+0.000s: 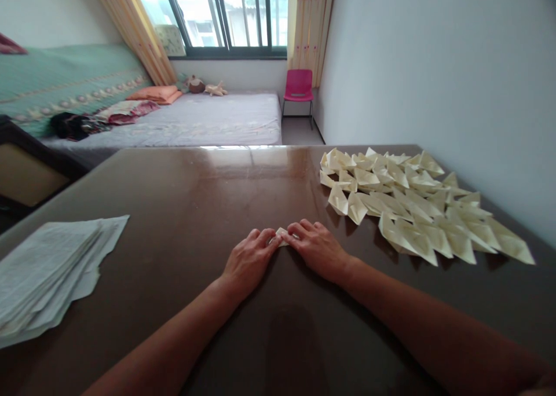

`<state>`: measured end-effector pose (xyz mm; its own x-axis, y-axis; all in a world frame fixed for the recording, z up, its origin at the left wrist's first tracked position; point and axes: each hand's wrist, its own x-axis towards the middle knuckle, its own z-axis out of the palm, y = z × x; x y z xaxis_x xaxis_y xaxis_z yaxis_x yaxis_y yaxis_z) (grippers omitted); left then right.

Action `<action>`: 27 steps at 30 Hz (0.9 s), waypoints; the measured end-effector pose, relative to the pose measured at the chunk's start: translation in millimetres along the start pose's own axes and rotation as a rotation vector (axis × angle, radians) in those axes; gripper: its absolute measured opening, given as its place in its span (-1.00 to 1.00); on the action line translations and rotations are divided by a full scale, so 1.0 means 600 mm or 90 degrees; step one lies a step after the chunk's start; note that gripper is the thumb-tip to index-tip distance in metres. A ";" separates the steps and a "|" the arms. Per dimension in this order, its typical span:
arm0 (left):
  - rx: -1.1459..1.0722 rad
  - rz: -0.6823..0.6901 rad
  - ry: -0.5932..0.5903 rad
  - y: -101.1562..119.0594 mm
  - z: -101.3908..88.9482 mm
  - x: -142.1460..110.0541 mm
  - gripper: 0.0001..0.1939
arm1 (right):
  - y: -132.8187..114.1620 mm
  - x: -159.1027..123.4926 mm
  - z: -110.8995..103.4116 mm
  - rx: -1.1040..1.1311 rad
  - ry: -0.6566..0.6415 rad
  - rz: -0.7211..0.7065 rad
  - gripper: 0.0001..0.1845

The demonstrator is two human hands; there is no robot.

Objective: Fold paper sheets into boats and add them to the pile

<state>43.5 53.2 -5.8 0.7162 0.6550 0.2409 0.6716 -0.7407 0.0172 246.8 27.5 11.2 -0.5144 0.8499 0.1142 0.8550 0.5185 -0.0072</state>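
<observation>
Reaches in with both bare forearms (182,326), low over a glossy dark-brown table (195,211). Ahead of them, between the two sets of fingertips, shows a small folded paper (282,237): pale cream, peaked at the top, mostly covered by the fingers, too hidden to read fold by fold. Lies close down at the tabletop, near the middle of the table.

Pinches the left end with the left hand (247,260), thumb and forefinger closed on the paper, back of the hand upward. Grips the right end likewise with the right hand (321,250), other fingers curled, with just a little of the paper left bare between the two grips.

To the left of the grip, well apart, shows a stack of paper sheets (47,268), greyish white, fanned unevenly. To the right and a little beyond, shows a spread of folded paper pieces (412,211), cream, pointed, open in the middle, set close together in rough rows.

Past the table, straight beyond the grip and to the left, shows a bed (230,115) with orange pillows (156,94) and plush toys (216,89). Slightly right of that line, shows a pink chair (299,85); farther back, a window (256,19) between patterned curtains (309,19).
</observation>
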 end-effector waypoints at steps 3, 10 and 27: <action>0.041 0.001 -0.039 0.005 -0.010 -0.004 -0.62 | -0.016 -0.008 -0.006 -0.053 -0.019 0.005 -0.57; 0.101 -0.001 -0.079 0.014 -0.029 -0.016 -0.65 | -0.031 -0.024 -0.009 -0.109 -0.034 0.035 -0.59; 0.018 -0.018 0.031 -0.006 -0.021 -0.032 -0.78 | 0.012 -0.004 -0.049 0.024 -0.017 0.129 -0.81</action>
<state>24.9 41.5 1.9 0.6868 0.6673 0.2880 0.6974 -0.7167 -0.0027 255.9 26.3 39.9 -0.3340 0.9391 0.0806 0.9385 0.3393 -0.0638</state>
